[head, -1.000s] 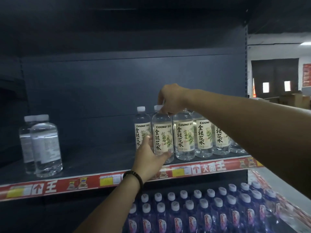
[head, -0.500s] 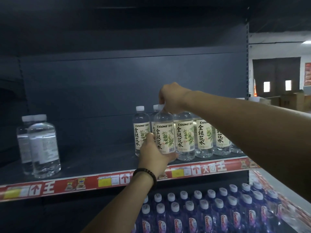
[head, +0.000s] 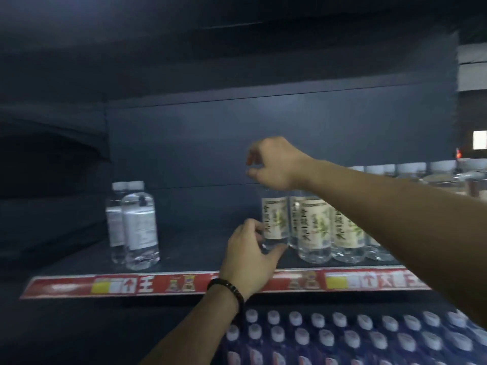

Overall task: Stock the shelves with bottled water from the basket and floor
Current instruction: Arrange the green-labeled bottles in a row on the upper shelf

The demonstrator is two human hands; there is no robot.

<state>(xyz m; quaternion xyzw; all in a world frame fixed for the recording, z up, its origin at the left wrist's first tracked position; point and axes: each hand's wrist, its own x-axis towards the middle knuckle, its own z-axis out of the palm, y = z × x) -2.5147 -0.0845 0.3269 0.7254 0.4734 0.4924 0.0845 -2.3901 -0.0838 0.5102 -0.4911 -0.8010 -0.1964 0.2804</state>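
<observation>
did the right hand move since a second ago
Yes. Against the labelled water bottles, the right hand has risen: it gripped a cap before, now it hangs above the row, holding nothing.

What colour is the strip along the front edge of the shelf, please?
Red, with white and yellow markings. The strip shows in the head view, the only one available.

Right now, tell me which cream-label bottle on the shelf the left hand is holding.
The leftmost cream-label bottle, at the row's end: the left hand curls round its base. The others stand to its right.
</observation>
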